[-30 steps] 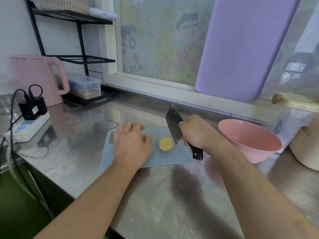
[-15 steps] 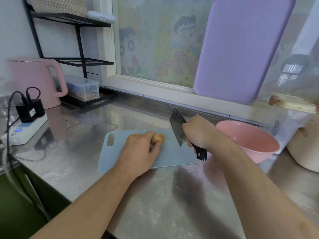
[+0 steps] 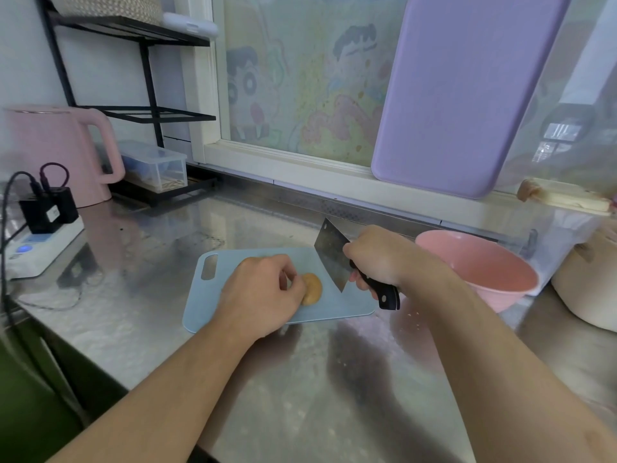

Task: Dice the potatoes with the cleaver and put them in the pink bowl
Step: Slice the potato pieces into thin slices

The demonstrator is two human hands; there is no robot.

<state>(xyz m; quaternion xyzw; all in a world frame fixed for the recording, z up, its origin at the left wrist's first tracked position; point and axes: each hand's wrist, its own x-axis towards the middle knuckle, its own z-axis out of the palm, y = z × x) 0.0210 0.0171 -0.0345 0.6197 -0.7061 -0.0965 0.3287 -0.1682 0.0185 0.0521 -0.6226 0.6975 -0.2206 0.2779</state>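
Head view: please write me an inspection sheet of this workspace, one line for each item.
Surface: steel counter, small crumbs near the blue cutting board.
Job's things: potato piece on the board; cleaver raised beside it; pink bowl holds nothing visible.
Clutter: pink kettle, clear box, purple board leaning at window.
Hands: left hand holds the potato with curled fingers; right hand grips the cleaver handle.
Cables: black cables at the power strip.
Surroundings: black rack, cartoon window film.
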